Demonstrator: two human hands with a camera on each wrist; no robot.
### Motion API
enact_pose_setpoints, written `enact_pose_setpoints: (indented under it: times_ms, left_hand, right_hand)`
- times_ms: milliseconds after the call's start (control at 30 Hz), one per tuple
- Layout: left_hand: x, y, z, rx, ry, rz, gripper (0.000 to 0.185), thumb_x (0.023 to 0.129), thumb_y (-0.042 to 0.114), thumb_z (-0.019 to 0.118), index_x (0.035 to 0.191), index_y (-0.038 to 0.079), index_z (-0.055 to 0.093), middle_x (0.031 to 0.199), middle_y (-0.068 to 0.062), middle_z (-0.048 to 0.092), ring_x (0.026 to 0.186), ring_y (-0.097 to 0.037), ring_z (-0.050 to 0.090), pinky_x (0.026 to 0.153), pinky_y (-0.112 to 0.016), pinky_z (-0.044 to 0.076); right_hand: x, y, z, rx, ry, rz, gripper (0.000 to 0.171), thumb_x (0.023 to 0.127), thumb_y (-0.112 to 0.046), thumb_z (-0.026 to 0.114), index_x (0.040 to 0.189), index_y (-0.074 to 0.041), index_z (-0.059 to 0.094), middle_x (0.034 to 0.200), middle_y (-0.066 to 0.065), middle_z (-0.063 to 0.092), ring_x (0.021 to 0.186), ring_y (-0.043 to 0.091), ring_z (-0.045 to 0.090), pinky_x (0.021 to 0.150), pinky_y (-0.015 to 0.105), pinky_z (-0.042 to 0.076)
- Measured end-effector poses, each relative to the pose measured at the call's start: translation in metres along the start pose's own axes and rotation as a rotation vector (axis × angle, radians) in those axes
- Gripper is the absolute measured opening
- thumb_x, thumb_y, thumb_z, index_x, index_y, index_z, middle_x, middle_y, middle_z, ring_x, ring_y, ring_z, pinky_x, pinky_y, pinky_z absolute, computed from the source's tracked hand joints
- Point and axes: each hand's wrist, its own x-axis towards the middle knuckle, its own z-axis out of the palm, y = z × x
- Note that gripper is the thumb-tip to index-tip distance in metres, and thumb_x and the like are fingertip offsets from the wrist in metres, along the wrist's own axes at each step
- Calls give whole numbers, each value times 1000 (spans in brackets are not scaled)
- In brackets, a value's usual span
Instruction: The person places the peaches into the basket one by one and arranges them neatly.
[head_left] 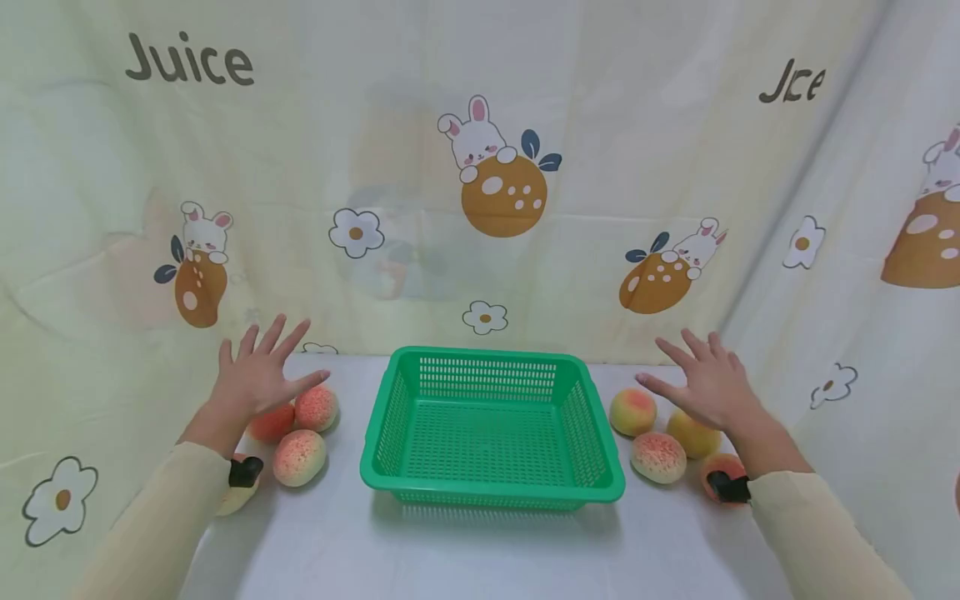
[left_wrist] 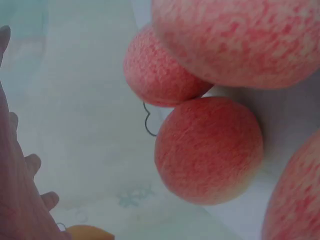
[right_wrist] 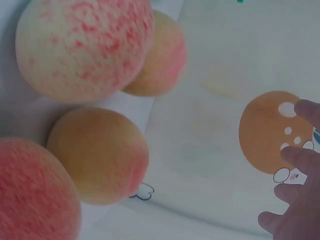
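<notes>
A green plastic basket (head_left: 491, 493) with slotted walls stands in the middle of the white table, with nothing inside. Over several peaches at its left, my left hand (head_left: 258, 379) is raised with fingers spread and holds nothing. One speckled peach (head_left: 300, 458) lies nearest the basket on that side; a redder peach (left_wrist: 209, 150) shows below the hand in the left wrist view. To the right, my right hand (head_left: 708, 383) hovers with spread fingers above another group, including a pale speckled peach (head_left: 658, 457) and a yellower peach (right_wrist: 100, 156).
A cream curtain (head_left: 420, 275) printed with rabbits and fruit hangs behind the table, and another stretch closes off the right side. White tabletop (head_left: 480, 558) extends in front of the basket. Dark wrist-camera pieces (head_left: 727, 487) sit at both cuffs.
</notes>
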Motion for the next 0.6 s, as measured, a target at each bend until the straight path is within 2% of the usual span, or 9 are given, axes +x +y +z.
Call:
enact_pose_setpoints:
  times_ms: [167,300,600]
  left_hand:
    - [-9,2,9,-18,42,-3,102,88,85,41,166,29,8,171,-21,6,150,-60,9,114,-83,2]
    - [-19,5,15,-42,75,1,98,90,82,42,166,29,9,171,-21,8,149,-59,11,115,-82,5]
    - [-48,11,28,-99,173,21,95,92,74,50,166,28,13,169,-23,15,149,-57,15,113,-82,12]
  right_hand:
    - [-12,-11,8,39,52,-31,86,95,-70,50,160,-16,35,166,29,19,149,62,7,113,82,12]
    - [-25,-22,15,126,75,-67,79,97,-63,54,160,-17,36,167,26,21,152,58,9,110,84,15]
    - [-50,-44,36,316,69,-94,70,101,-52,56,161,-23,34,170,18,19,156,48,10,107,86,20]
